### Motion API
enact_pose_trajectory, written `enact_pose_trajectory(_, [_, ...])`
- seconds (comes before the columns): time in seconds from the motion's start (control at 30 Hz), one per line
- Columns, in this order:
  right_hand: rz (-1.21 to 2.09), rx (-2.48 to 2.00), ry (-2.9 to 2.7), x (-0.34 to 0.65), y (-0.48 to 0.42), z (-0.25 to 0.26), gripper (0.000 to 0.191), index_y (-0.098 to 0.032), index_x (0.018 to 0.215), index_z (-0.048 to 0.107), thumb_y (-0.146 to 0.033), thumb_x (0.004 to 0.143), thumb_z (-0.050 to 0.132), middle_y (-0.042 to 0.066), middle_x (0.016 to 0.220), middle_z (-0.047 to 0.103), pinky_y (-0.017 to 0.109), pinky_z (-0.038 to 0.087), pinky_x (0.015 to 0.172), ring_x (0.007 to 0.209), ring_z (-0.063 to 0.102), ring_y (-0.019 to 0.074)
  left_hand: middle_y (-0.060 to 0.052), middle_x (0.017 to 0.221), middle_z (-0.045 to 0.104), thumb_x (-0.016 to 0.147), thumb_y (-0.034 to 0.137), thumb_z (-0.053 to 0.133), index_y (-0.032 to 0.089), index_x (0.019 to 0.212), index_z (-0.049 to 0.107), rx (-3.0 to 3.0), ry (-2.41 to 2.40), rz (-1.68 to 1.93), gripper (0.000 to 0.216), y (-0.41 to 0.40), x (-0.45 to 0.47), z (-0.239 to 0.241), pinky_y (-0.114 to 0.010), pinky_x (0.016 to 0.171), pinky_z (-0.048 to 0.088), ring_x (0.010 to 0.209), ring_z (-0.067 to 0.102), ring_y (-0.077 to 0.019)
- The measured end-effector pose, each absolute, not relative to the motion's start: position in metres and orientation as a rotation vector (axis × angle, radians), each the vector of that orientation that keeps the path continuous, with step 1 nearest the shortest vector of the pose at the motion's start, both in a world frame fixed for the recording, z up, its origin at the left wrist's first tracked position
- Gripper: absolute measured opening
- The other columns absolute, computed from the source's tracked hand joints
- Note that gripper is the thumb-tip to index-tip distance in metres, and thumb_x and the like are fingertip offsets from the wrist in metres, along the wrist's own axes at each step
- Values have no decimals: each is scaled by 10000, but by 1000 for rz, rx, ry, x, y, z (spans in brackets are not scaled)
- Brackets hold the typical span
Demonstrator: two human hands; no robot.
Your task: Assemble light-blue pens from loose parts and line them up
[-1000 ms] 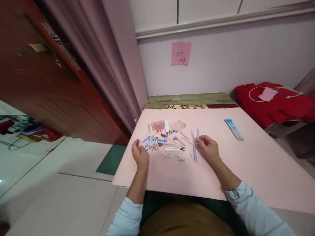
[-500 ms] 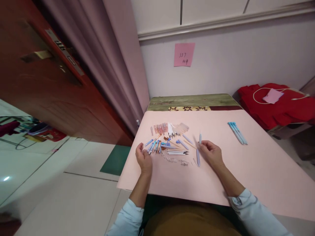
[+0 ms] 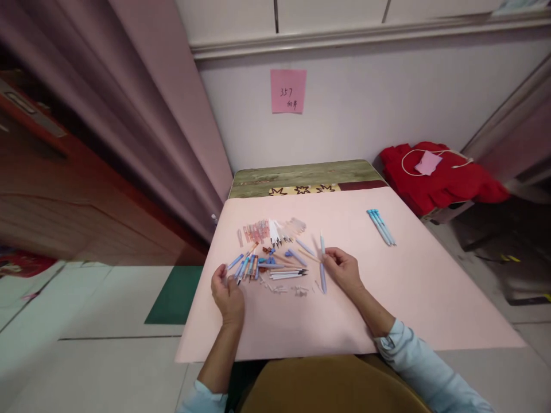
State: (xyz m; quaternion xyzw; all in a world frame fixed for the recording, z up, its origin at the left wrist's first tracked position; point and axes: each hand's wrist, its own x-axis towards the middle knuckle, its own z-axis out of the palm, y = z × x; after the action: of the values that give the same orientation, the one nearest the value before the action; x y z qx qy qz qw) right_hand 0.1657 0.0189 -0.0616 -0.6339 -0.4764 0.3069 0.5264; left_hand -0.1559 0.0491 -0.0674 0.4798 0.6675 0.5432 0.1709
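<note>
My right hand (image 3: 343, 269) pinches a slim, pale blue-white pen barrel (image 3: 322, 244) upright between thumb and fingertips. A lavender pen barrel (image 3: 323, 278) lies on the table just below those fingers. At the left, my left hand (image 3: 229, 298) rests with loosely curled fingers, its thumb apart from them; I see nothing held there. Beside it lies a cluster of blue and brown pen parts (image 3: 249, 267). White refills with dark tips (image 3: 287, 274) lie between the hands. Small clear pieces (image 3: 299, 290) are scattered nearer to me.
Orange-red printed pieces (image 3: 257, 231), a fan of white refills (image 3: 275, 231) and clear pieces (image 3: 297, 225) lie farther back. Several light blue pens (image 3: 381, 228) sit at the right on the pink-covered table (image 3: 413, 304). Red cloth (image 3: 451, 189) is piled beyond the table's right edge.
The camera view has turned right, so everything appears shifted left. My right hand still holds the pale barrel, and my left hand stays beside the pen parts.
</note>
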Motion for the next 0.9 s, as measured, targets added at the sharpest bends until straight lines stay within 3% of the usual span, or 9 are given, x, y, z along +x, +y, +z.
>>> enact_pose_trajectory(0.23, [890, -1433, -971, 168, 22, -61, 355, -166, 1017, 682, -435, 786, 661, 25, 784, 694, 270, 470, 626, 635, 570, 142, -96, 1259, 575, 866, 244, 501, 212, 1264, 538, 1306, 1905, 1562, 401, 46, -153, -62, -430, 1052, 406, 1167, 549, -242])
enact_pose_trajectory(0.43, [1095, -1433, -903, 183, 29, -52, 376, -158, 957, 699, -467, 743, 691, 12, 676, 660, 238, 396, 504, 542, 528, 124, -99, 1269, 571, 876, 243, 499, 213, 1283, 528, 1315, 1901, 1534, 409, 48, -152, -62, -432, 1057, 403, 1173, 545, -243])
enact_pose_trajectory(0.53, [929, -1651, -1018, 187, 27, -47, 365, -177, 957, 711, -484, 774, 634, 10, 664, 659, 243, 373, 487, 530, 529, 134, -99, 1254, 577, 865, 224, 510, 204, 1278, 532, 1334, 1911, 1525, 414, 50, -152, -62, -431, 1060, 396, 1172, 544, -239])
enact_pose_trajectory(0.67, [487, -1962, -1267, 182, 23, -43, 286, -239, 952, 721, -435, 811, 569, -2, 727, 682, 270, 410, 592, 640, 594, 162, -107, 1260, 581, 866, 224, 513, 185, 1288, 527, 1357, 1923, 1525, 424, 51, -153, -63, -424, 1046, 400, 1157, 550, -233])
enact_pose_trajectory(0.9, [190, -2041, -1422, 172, 22, -50, 270, -243, 978, 702, -381, 853, 506, 13, 841, 689, 262, 393, 624, 761, 623, 166, -96, 1231, 598, 861, 230, 520, 191, 1275, 543, 1381, 1930, 1523, 416, 52, -154, -64, -403, 1024, 412, 1126, 561, -224])
